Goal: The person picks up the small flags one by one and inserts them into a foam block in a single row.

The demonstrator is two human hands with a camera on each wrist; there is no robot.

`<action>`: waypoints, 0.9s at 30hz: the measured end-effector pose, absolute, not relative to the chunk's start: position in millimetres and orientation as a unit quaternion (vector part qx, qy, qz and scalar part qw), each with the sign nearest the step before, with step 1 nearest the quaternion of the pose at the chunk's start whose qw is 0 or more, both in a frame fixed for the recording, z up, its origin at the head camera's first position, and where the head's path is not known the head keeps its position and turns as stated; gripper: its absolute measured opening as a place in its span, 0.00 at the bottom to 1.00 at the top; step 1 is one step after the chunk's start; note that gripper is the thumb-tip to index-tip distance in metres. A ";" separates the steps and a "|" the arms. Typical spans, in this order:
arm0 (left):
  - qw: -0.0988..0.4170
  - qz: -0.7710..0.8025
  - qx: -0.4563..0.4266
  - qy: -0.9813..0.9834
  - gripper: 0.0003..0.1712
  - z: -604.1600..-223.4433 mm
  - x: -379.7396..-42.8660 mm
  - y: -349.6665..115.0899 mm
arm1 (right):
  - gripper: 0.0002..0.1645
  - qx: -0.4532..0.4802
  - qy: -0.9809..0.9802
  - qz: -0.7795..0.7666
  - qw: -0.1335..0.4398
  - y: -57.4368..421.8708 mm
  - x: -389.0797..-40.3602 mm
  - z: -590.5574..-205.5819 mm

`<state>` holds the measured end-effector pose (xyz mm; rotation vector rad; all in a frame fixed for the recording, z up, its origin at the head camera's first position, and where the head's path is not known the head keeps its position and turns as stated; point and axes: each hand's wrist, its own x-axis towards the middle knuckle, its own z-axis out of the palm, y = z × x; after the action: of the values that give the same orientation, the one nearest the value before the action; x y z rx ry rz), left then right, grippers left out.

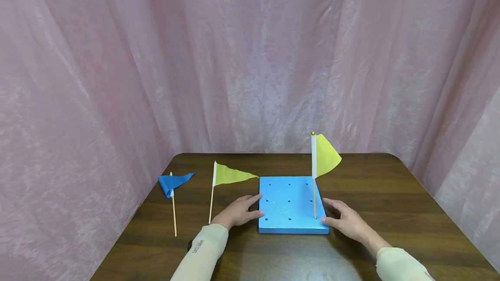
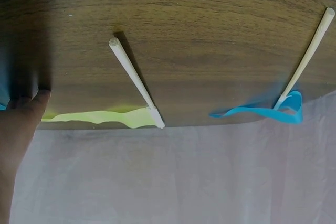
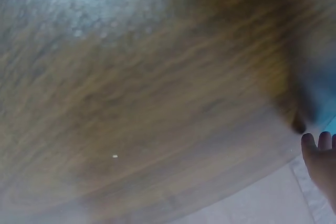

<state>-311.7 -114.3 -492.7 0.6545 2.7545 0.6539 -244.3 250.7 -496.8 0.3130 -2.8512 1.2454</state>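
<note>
A blue board (image 1: 283,207) with rows of small holes lies on the table. In its front right hole stands a yellow flag (image 1: 326,155) on a wooden stick, upright. My left hand (image 1: 239,211) rests at the board's left edge, thumb and fingers spread and touching its side. At the right edge my right hand (image 1: 347,220) has its thumb by the front corner and its fingers extended along the side. Left of the board lies a yellow-green pennant (image 1: 230,174) on a stick. Farther left is a blue pennant (image 1: 175,182), its cloth folded over near its stick.
The brown wooden table (image 1: 371,177) has rounded far corners. Pink curtains (image 1: 250,64) hang behind it and along both sides. The upright flag rises well above the board, close to my right hand.
</note>
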 end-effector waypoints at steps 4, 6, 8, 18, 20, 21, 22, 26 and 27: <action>0.119 0.225 0.220 0.942 0.41 -493.4 -311.8 -115.1 | 0.44 0.116 -0.911 0.396 -0.011 250.0 -244.5 -499.5; 0.119 0.226 0.219 0.942 0.41 -493.8 -312.1 -115.8 | 0.43 0.118 -0.912 0.393 -0.018 249.8 -244.5 -500.2; 0.118 0.225 0.220 0.942 0.41 -493.0 -312.2 -116.1 | 0.43 0.118 -0.914 0.387 -0.027 250.3 -244.4 -500.4; 0.097 0.246 0.221 0.939 0.45 -491.7 -319.5 -111.2 | 0.43 0.118 -0.930 0.345 -0.044 256.9 -243.2 -498.6; 0.089 0.260 0.210 0.938 0.46 -491.6 -320.8 -112.7 | 0.44 0.118 -0.930 0.344 -0.046 256.9 -243.6 -498.8; 0.082 0.270 0.203 0.938 0.45 -491.4 -321.3 -114.3 | 0.44 0.118 -0.930 0.344 -0.047 256.6 -243.8 -498.9; 0.075 0.282 0.196 0.936 0.45 -490.8 -321.9 -116.3 | 0.44 0.118 -0.930 0.345 -0.048 256.1 -243.9 -498.9; 0.031 0.319 0.155 0.934 0.41 -487.9 -324.7 -128.7 | 0.43 0.116 -0.928 0.349 -0.054 253.9 -244.1 -500.3; 0.017 0.330 0.145 0.933 0.41 -486.8 -325.7 -132.9 | 0.43 0.114 -0.928 0.349 -0.056 253.4 -244.2 -501.0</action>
<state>-325.7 -132.9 -486.8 0.4495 2.8997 1.0254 -244.2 253.4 -501.0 0.3714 -3.0259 1.1379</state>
